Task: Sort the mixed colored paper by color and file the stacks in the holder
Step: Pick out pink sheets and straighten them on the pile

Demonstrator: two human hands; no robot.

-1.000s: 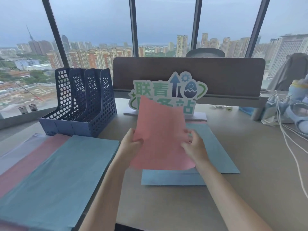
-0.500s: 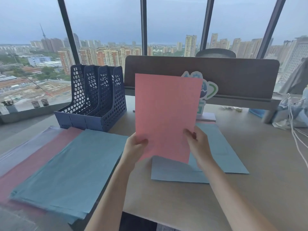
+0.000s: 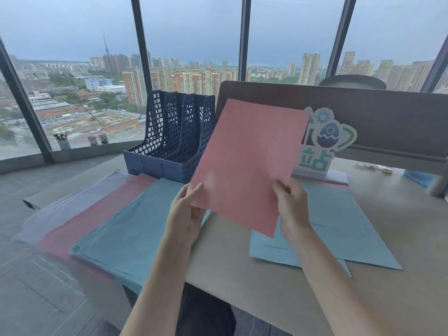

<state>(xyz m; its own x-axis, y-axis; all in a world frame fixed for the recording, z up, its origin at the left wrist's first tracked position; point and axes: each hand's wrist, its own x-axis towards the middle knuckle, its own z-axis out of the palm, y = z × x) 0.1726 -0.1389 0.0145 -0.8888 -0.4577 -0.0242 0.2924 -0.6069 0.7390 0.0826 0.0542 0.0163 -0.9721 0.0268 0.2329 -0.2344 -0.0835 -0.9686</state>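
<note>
One plain pink sheet (image 3: pixel 247 163), tilted and raised above the desk (image 3: pixel 242 275), is pinched at its lower corners between the left hand (image 3: pixel 186 212) and right hand (image 3: pixel 292 209).

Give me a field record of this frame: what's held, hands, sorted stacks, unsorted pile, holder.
held: pink paper sheet, lifted off the desk, tilted
left hand: pinches the sheet's lower left corner
right hand: grips its lower right edge
sorted stacks: blue stack over pink stack over lavender stack, fanned at left
unsorted pile: blue sheets on the beige desk
holder: dark blue mesh plastic file holder, slots appear empty
</note>
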